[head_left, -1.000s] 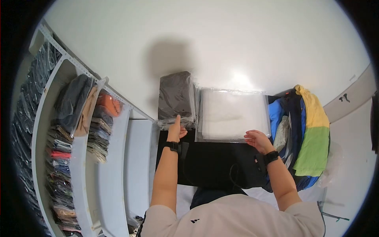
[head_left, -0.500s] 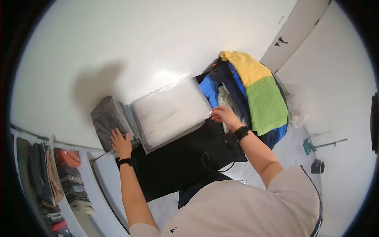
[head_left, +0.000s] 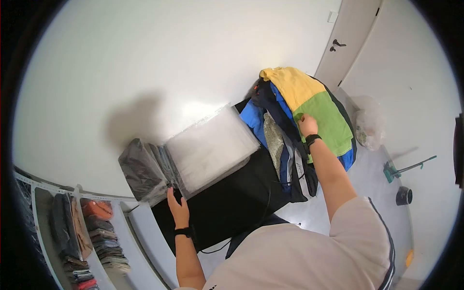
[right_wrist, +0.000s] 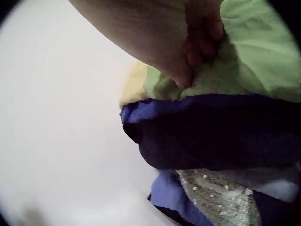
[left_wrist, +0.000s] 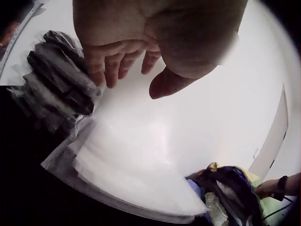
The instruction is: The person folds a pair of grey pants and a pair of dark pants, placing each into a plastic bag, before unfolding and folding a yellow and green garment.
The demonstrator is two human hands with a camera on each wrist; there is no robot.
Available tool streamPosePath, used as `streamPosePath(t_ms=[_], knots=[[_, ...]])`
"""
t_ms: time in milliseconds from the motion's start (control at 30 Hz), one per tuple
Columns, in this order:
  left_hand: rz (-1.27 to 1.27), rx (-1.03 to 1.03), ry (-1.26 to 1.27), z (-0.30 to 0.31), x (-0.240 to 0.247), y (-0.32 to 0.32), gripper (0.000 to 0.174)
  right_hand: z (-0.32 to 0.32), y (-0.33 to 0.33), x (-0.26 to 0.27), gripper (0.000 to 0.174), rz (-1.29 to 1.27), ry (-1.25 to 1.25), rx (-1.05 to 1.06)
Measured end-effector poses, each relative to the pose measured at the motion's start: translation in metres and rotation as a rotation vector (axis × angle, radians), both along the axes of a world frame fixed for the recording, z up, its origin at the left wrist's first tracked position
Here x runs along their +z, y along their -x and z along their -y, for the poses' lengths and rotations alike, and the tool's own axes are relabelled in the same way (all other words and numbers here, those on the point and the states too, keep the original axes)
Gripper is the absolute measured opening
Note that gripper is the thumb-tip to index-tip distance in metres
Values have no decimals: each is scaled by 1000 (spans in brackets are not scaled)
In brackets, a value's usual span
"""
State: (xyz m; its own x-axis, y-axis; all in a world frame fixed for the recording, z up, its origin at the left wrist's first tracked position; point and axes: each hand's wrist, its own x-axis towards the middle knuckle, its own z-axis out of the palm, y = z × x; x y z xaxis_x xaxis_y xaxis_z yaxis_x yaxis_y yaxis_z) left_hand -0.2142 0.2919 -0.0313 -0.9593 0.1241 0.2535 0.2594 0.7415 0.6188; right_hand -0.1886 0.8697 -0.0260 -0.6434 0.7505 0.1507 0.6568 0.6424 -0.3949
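My right hand (head_left: 308, 126) pinches the green part of a yellow-and-green garment (head_left: 328, 121), which lies on top of a heap of clothes. In the right wrist view its fingers are bent into the green cloth (right_wrist: 256, 52), just above the blue and dark layers. My left hand (head_left: 179, 212) hovers with loose fingers at the near edge of a pile of dark clothes in clear bags (head_left: 140, 166). Nothing lies in its palm in the left wrist view. To the right of that pile is a stack of clear plastic bags (head_left: 212, 147).
A black table (head_left: 227, 188) bears the stacks and the heap, with a cable on it. Shelves (head_left: 145, 222) with folded bagged clothes (head_left: 108, 244) stand at lower left. Beyond the heap are a plastic bag (head_left: 369, 123), a green-ended tool (head_left: 394, 170) and a dark round container (head_left: 404, 195).
My right hand has gone from the plastic bag stack to the heap and taken hold of the green cloth. The left hand has come off the dark bagged pile. The view has turned right.
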Motion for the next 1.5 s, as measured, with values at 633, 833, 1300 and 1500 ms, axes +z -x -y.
streamPosePath(t_ms=[633, 833, 1300, 1500], knots=[[282, -167, -407, -3, 20, -46, 34, 246, -77, 172, 11, -312, 685, 1074], [341, -225, -370, -6, 15, -55, 31, 268, -77, 112, 20, 382, 763, 1586], [537, -105, -257, 26, -25, -106, 25, 198, 20, -102, 38, 261, 962, 410], [572, -90, -296, 17, -10, -114, 27, 246, 33, -164, 48, -62, 946, 400]])
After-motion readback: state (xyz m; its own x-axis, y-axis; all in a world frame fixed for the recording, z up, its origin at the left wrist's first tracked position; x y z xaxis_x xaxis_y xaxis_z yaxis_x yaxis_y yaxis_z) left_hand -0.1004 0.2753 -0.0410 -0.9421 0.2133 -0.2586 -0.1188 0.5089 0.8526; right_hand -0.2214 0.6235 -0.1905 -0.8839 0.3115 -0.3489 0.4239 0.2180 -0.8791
